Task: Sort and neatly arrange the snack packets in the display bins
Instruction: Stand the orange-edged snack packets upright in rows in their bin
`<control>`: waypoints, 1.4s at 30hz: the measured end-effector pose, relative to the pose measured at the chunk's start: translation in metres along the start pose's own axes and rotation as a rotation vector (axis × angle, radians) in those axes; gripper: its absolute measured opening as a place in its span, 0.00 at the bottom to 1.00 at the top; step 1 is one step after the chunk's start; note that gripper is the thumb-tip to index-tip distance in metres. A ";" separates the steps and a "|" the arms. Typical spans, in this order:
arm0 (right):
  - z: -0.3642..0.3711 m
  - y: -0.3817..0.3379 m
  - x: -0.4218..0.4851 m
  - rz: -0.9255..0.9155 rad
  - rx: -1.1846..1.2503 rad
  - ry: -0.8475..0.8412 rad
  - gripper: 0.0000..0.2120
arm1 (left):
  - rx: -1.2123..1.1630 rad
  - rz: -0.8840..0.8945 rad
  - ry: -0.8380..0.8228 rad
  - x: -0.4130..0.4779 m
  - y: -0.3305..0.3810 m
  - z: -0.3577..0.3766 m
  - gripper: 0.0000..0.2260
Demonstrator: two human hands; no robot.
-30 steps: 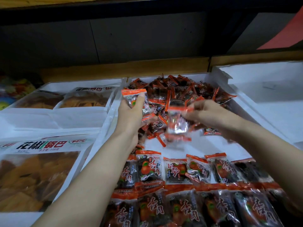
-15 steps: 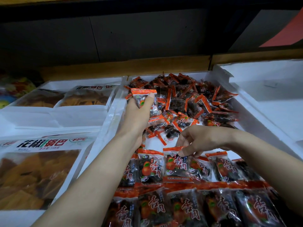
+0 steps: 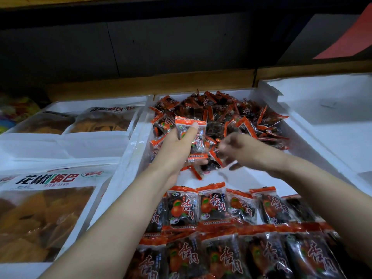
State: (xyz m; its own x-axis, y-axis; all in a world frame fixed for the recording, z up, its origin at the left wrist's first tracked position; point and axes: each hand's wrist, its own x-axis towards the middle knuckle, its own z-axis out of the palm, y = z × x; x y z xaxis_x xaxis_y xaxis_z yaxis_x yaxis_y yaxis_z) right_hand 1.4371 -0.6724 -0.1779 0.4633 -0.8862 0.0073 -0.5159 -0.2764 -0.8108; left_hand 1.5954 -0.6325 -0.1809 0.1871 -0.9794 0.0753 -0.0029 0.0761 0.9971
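Observation:
My left hand (image 3: 173, 156) is raised over the middle white bin (image 3: 128, 158) and grips a small stack of snack packets (image 3: 198, 137), clear with orange ends, my thumb across the top one. My right hand (image 3: 243, 150) is motion-blurred just right of that stack, fingers curled down at the near edge of the loose pile of packets (image 3: 231, 113); whether it holds one is unclear. Neat overlapping rows of the same packets (image 3: 211, 206) fill the bin's near half, with bare white floor between rows and pile.
The left bin holds large bags of golden crisps (image 3: 46, 214), with more bags (image 3: 100, 121) behind. A white bin (image 3: 332, 117) stands at the right. A wooden ledge (image 3: 161, 83) and a dark back wall close off the far side.
My right hand has left the front row, where it set a packet down, and moved up to the pile beside my left hand. My left hand keeps its stack, slightly shifted.

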 end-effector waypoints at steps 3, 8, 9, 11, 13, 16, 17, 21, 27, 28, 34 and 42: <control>-0.007 -0.009 -0.001 -0.060 0.318 0.089 0.12 | -0.004 -0.021 -0.106 -0.005 0.001 0.004 0.10; -0.007 -0.013 -0.005 -0.119 0.284 0.023 0.09 | 0.014 -0.043 -0.295 -0.008 0.002 0.008 0.03; -0.008 -0.013 -0.005 -0.115 0.294 0.033 0.10 | 0.008 -0.043 -0.306 -0.007 0.003 0.007 0.03; -0.012 -0.013 -0.005 -0.106 0.303 0.067 0.11 | -0.008 -0.038 -0.302 -0.007 0.004 0.006 0.06; -0.014 -0.013 -0.004 -0.100 0.306 0.097 0.10 | -0.026 -0.034 -0.274 -0.006 0.005 0.006 0.10; -0.017 -0.012 -0.004 -0.112 0.293 0.086 0.07 | -0.020 -0.027 -0.249 -0.005 0.003 0.007 0.13; -0.017 -0.012 -0.005 -0.132 0.254 0.063 0.07 | -0.011 -0.025 -0.253 -0.006 0.003 0.006 0.13; -0.023 -0.014 -0.011 -0.185 0.110 -0.011 0.09 | 0.000 -0.016 -0.297 -0.008 0.004 0.008 0.13; -0.059 -0.006 -0.016 0.006 0.032 -0.057 0.05 | -0.040 -0.032 -0.135 -0.005 0.004 0.004 0.09; -0.060 -0.003 -0.017 0.050 -0.040 -0.123 0.05 | -0.030 -0.037 -0.106 -0.003 0.003 0.004 0.11; -0.045 0.010 -0.017 0.186 -0.288 -0.554 0.08 | -0.003 -0.061 -0.104 0.001 -0.003 0.005 0.16; -0.037 0.015 -0.018 0.159 -0.415 -0.587 0.09 | 0.091 -0.102 -0.180 0.004 -0.010 0.007 0.23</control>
State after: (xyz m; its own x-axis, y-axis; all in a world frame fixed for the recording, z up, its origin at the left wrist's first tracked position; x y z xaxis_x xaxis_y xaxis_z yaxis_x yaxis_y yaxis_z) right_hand 1.3945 -0.6744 -0.1690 0.6097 -0.6144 -0.5007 -0.7853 -0.3825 -0.4869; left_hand 1.5889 -0.6386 -0.1909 0.0129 -0.9994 -0.0331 -0.0829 -0.0340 0.9960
